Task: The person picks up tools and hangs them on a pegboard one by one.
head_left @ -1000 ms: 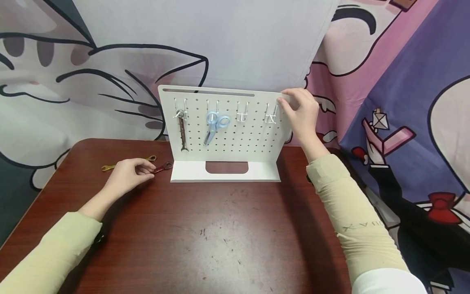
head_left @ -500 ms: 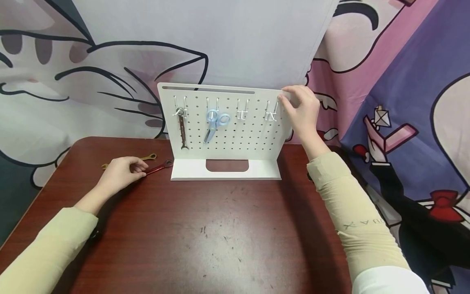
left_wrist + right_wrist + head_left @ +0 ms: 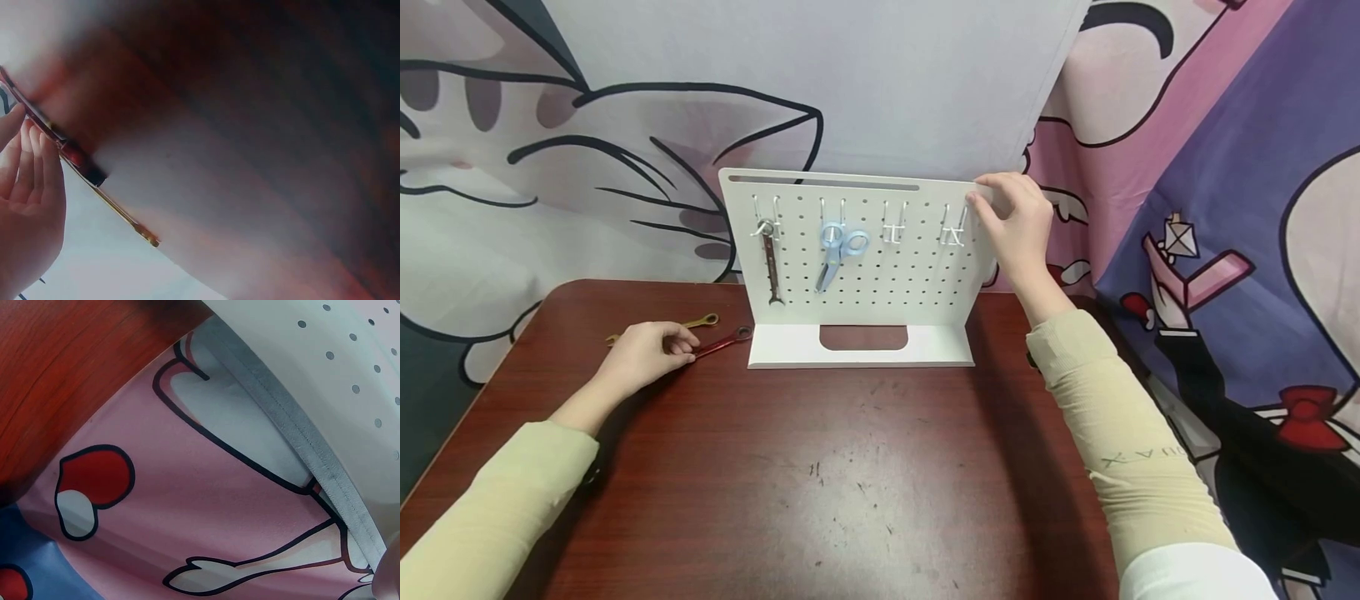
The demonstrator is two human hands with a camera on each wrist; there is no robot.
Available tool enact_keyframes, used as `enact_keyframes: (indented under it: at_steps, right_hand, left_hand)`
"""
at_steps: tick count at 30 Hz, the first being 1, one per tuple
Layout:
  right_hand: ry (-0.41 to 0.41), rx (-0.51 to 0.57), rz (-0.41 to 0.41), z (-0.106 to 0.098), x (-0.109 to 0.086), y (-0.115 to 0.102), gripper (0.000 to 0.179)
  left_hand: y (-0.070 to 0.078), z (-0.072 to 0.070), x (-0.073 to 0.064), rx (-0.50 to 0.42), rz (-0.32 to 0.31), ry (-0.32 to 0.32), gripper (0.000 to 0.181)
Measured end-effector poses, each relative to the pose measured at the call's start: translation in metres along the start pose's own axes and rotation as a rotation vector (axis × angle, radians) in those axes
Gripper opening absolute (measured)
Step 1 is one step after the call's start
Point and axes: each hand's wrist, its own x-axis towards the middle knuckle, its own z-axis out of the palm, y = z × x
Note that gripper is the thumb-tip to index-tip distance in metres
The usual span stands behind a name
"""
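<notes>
L hand (image 3: 643,354), left-center of the frame, has the red wrench (image 3: 722,342) pinched btwn thumb & fingers, ring end poking out toward the board (image 3: 865,310). R hand (image 3: 1018,225), upper right of center, is pinching the board's top right corner, thumb in front. Yellow wrench (image 3: 703,322) is on the table (image 3: 850,467) just behind the L hand, so imo a sloppy lift could knock it. Red one's held by one end, so it could prob swivel or slip if the pinch is loose. Dark wrench (image 3: 772,268) & scissors (image 3: 831,260) hang on the board, center-left & center; if R hand tugs or lets go during a bump, the board might tip or slide & shake them off. Hooks look thin too, so a poorly aimed hang might miss, tbh.
</notes>
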Motion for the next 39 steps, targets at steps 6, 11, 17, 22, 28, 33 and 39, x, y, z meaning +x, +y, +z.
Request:
enact_keyframes:
  at_steps: [6, 11, 17, 22, 28, 33, 39]
  right_hand:
    - [-0.009, -0.009, -0.026, -0.0006, 0.0003, 0.0022, 0.021]
    - [-0.019, -0.014, -0.041, -0.0003, 0.0003, 0.0039, 0.023]
    - [-0.013, -0.019, -0.042, -0.0007, 0.0004, 0.0044, 0.023]
    - [-0.01, -0.005, -0.026, 0.0, 0.0004, 0.0032, 0.022]
    - [-0.001, 0.006, -0.013, 0.0009, 0.0014, 0.0019, 0.02]
    - [-0.013, -0.009, -0.029, 0.0006, 0.001, 0.0037, 0.022]
    - [-0.021, -0.013, -0.033, 0.0002, -0.0002, 0.0042, 0.023]
  left_hand:
    - [-0.0021, 0.002, 0.0036, -0.006, 0.027, -0.04, 0.013]
    - [-0.0041, 0.0016, 0.0056, -0.028, 0.04, -0.075, 0.014]
    - [-0.005, 0.0018, 0.0068, -0.066, 0.034, -0.104, 0.014]
    - [-0.0054, 0.0017, 0.007, -0.069, 0.034, -0.11, 0.014]
    - [-0.0042, 0.0022, 0.0077, -0.047, 0.044, -0.112, 0.014]
    - [-0.0039, 0.0005, 0.0086, -0.033, 0.045, -0.134, 0.013]
    - [-0.0004, -0.0009, 0.0089, -0.03, 0.043, -0.169, 0.011]
